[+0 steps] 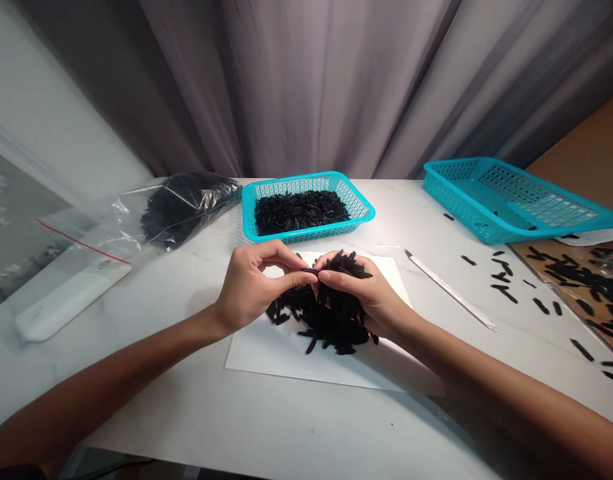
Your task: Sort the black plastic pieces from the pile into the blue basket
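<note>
Hands (310, 287) pinch black piece (311, 271); right's palm hidden beneath black bits (347, 264); forearms cut off.

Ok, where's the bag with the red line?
In the head view, the clear bag lies on the left, just left of the blue basket of black pieces.

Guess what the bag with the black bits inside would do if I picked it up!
The bag would probably flop and crumple, because its clear plastic looks thin and creased. Its black bits bunch toward one end, so that end might sag. The shiny plastic could feel a bit slippery.
</note>
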The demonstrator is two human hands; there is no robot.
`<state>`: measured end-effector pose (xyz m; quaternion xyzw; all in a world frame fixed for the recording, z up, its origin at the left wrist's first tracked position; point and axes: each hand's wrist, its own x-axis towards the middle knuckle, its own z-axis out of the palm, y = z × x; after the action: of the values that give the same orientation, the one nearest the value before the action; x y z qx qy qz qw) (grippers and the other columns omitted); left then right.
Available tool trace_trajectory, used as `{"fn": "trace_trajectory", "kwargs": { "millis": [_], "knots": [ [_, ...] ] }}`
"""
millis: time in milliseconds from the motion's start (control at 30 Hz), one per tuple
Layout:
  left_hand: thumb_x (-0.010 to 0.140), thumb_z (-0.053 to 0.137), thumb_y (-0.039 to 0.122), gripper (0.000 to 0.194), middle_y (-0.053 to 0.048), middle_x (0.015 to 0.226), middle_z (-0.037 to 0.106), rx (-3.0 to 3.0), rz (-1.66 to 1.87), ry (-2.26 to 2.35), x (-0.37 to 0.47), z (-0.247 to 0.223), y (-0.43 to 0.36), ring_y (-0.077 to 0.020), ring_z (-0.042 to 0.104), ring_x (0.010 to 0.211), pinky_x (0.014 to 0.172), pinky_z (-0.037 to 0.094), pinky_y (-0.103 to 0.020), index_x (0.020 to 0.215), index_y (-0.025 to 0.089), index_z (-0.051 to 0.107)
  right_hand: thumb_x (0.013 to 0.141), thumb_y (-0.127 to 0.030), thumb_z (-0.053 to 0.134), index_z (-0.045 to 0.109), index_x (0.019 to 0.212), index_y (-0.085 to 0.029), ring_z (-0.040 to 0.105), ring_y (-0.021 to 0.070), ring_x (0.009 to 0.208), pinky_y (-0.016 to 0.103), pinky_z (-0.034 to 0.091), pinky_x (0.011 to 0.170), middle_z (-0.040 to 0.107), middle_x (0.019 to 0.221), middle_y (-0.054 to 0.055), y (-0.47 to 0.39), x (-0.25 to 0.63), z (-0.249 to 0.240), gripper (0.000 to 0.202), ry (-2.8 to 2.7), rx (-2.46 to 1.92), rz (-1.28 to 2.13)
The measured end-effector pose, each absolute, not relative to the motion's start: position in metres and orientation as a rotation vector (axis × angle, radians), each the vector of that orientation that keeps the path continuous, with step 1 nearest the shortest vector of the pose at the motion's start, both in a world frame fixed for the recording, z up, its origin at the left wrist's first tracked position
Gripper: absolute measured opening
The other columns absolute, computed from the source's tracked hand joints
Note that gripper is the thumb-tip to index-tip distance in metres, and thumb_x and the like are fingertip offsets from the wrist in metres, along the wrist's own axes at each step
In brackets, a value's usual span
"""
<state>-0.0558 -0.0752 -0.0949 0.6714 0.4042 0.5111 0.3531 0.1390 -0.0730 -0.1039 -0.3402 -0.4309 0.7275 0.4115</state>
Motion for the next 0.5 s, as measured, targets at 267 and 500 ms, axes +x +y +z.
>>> {"fn": "trace_trajectory", "kwargs": {
  "millis": [267,500],
  "knots": [
    [0.074,0.093,0.025,0.021,-0.001,0.077,0.078,1.913,1.423,0.997,-0.0571,-0.0953,-0.0788,-0.0142,0.075,0.071,0.069,0.064,-0.024,0.082,0.017,0.075,0.073,-0.038,0.089,0.074,0.082,-0.022,0.062,0.0177,0.067,0.032,0.048,0.065,0.070,0.074,0.001,-0.0752,0.1408,-0.1035,0.024,-1.175,-0.851,1.657],
    [0.075,0.091,0.018,0.019,0.000,0.080,0.080,1.997,1.452,1.004,-0.0588,-0.0916,-0.0808,-0.0127,0.075,0.072,0.069,0.063,-0.022,0.088,0.018,0.077,0.077,-0.038,0.086,0.073,0.083,-0.022,0.061,0.0176,0.066,0.032,0.047,0.064,0.069,0.073,0.001,-0.0785,0.1392,-0.1029,0.021,-1.174,-0.864,1.661]
  ]
}}
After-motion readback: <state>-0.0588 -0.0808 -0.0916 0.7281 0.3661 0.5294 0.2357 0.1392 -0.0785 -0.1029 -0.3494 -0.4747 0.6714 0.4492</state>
